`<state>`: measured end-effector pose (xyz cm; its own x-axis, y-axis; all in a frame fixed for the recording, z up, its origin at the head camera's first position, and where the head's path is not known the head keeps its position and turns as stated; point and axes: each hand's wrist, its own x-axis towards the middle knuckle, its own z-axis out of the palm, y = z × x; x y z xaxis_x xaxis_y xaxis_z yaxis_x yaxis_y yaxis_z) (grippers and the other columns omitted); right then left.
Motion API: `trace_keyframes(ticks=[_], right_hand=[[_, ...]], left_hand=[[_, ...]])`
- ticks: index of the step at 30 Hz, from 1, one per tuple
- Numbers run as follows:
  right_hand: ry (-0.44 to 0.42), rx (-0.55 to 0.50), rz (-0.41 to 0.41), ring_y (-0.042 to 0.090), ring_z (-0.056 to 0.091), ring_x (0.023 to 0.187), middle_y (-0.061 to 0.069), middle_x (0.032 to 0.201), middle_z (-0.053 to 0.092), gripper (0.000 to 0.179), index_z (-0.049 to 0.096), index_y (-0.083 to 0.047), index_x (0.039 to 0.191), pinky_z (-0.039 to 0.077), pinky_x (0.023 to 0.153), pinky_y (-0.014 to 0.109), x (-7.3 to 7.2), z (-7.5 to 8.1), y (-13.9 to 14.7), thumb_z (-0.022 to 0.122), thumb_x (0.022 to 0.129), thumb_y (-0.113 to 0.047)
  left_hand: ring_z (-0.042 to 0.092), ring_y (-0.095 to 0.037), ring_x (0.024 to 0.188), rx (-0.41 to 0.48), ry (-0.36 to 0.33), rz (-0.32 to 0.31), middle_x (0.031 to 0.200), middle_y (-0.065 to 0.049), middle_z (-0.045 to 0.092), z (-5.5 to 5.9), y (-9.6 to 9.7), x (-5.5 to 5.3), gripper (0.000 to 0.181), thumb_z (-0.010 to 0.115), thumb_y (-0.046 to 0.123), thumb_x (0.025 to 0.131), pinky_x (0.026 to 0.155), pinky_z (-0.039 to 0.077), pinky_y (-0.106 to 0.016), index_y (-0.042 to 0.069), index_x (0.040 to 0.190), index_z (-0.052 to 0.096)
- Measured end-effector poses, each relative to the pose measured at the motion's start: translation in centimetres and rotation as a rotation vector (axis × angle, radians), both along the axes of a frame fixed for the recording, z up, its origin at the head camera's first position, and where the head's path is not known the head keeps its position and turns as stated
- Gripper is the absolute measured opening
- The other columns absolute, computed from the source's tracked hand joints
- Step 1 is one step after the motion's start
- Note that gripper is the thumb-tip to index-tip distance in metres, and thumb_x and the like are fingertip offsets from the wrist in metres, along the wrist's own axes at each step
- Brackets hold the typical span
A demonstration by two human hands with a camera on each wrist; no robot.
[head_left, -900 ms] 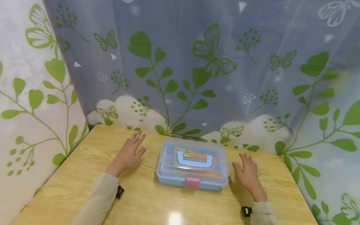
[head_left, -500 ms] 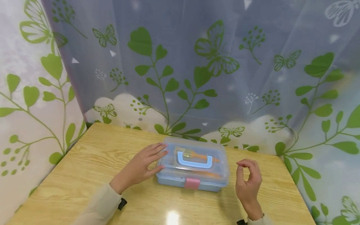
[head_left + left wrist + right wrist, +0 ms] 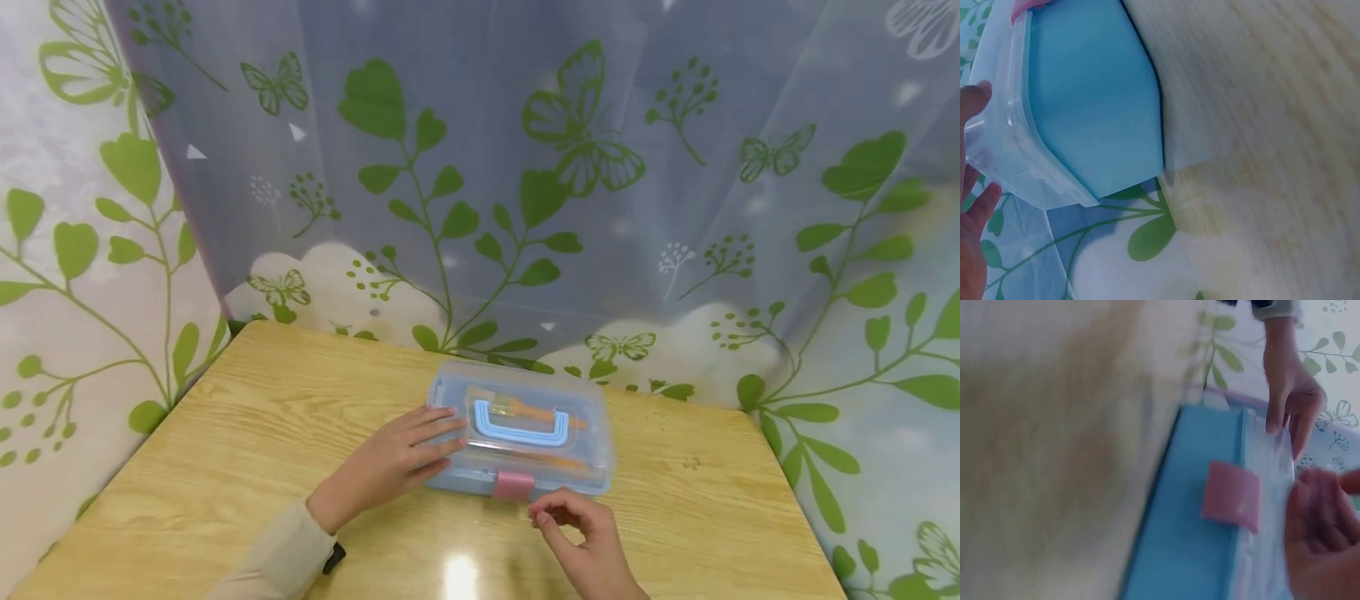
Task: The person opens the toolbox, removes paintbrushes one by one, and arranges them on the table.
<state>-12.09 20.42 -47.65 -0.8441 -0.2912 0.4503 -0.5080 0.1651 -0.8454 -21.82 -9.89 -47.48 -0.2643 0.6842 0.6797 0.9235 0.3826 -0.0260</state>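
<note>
A light-blue plastic storage box [image 3: 480,482] with a clear lid, a blue carrying handle [image 3: 521,436] and a pink latch [image 3: 513,486] stands on the table. Through the lid show a paintbrush [image 3: 534,412] with an orange handle and another orange stick-like thing [image 3: 564,462]. My left hand [image 3: 393,461] rests its extended fingers on the lid's left end; the left wrist view shows its fingertips against the clear lid [image 3: 1016,125]. My right hand [image 3: 583,540], fingers loosely bent, hovers just in front of the pink latch, thumb apart from the fingers in the right wrist view, holding nothing visible.
The box stands on a light wooden table [image 3: 285,400], near its back edge. A grey-blue curtain [image 3: 480,167] with green leaves and butterflies hangs behind, and similar pale patterned cloth [image 3: 67,333] closes off both sides.
My left hand has come right from the tabletop onto the lid's left end. The right hand has moved from the box's right side to the front near the latch, fingers bending. The box stays put.
</note>
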Motion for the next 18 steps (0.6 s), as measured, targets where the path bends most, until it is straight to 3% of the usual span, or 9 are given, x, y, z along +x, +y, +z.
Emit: trace_keyframes(ticks=[3,6,9,13,18], right_hand=[[-0.311,0.093,0.1,0.016,0.072,0.091,0.02,0.105,0.073,0.021,0.068,0.006,0.116,0.061,0.08,0.03,0.2,-0.3,-0.2,0.057,0.103,-0.007],[-0.498,0.109,0.222,0.018,0.071,0.099,0.031,0.119,0.067,0.038,0.057,0.016,0.13,0.06,0.086,0.028,-0.3,-1.0,-0.1,0.053,0.106,-0.014],[-0.633,0.067,0.278,0.017,0.069,0.103,0.034,0.127,0.062,0.047,0.046,0.021,0.137,0.059,0.089,0.027,-0.8,-1.8,0.0,0.048,0.108,-0.015],[-0.771,-0.029,0.235,0.016,0.068,0.106,0.025,0.129,0.064,0.051,0.042,0.022,0.14,0.059,0.093,0.029,-1.3,-2.7,-0.1,0.046,0.108,-0.018],[-0.887,-0.182,0.16,0.016,0.069,0.109,0.022,0.129,0.067,0.054,0.045,0.021,0.139,0.056,0.099,0.03,-1.4,-3.4,-0.7,0.049,0.107,-0.023]], left_hand=[[0.061,-0.03,0.128,0.023,-0.002,0.003,0.136,-0.01,0.066,-0.1,0.0,0.0,0.047,0.083,0.011,0.082,0.108,0.051,-0.043,0.008,0.128,0.071],[0.06,-0.032,0.128,0.064,-0.047,-0.011,0.137,-0.012,0.065,-0.4,0.2,0.1,0.047,0.083,0.007,0.081,0.11,0.049,-0.042,0.006,0.127,0.071],[0.059,-0.034,0.129,0.108,-0.106,-0.027,0.139,-0.013,0.064,-0.8,0.5,0.3,0.048,0.083,0.005,0.081,0.11,0.048,-0.046,0.005,0.127,0.071],[0.057,-0.033,0.133,0.142,-0.159,-0.022,0.14,-0.013,0.063,-1.2,0.7,0.4,0.047,0.083,0.004,0.082,0.109,0.047,-0.052,0.006,0.127,0.071],[0.057,-0.033,0.132,0.161,-0.163,-0.017,0.138,-0.013,0.064,-1.5,0.4,0.6,0.046,0.084,0.003,0.08,0.107,0.049,-0.055,0.007,0.125,0.073]])
